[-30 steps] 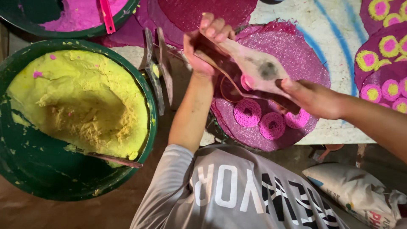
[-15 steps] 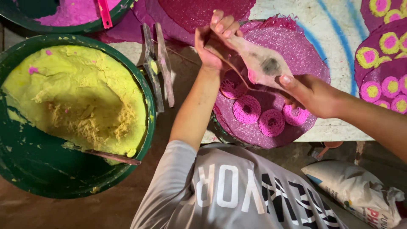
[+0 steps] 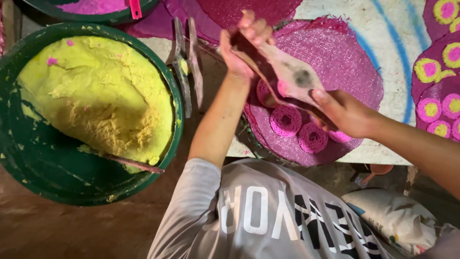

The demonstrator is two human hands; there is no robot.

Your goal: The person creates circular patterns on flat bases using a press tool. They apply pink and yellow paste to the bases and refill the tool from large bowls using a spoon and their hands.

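Note:
My left hand [image 3: 239, 43] grips the far end of a flat wooden press [image 3: 292, 72], a paddle-shaped pair of leaves with a dark spot in the middle. My right hand [image 3: 345, 112] holds its near end. The press hangs tilted just above a pink mesh mat [image 3: 345, 62]. Three pink dough rings [image 3: 286, 120] lie on the mat under the press, and a further one is partly hidden by my right hand.
A big green basin [image 3: 48, 177] at left holds yellow dough [image 3: 96, 96] and a stick [image 3: 129, 163]. Spare wooden presses [image 3: 184, 67] lie beside it. Another basin with pink dough [image 3: 91, 5] is at the top. Yellow-and-pink rings [image 3: 431, 72] lie at right, a sack [image 3: 393, 216] at bottom right.
Both hands keep hold of the press over the same spot on the mat. My right hand has dropped slightly, and the view has shifted a little.

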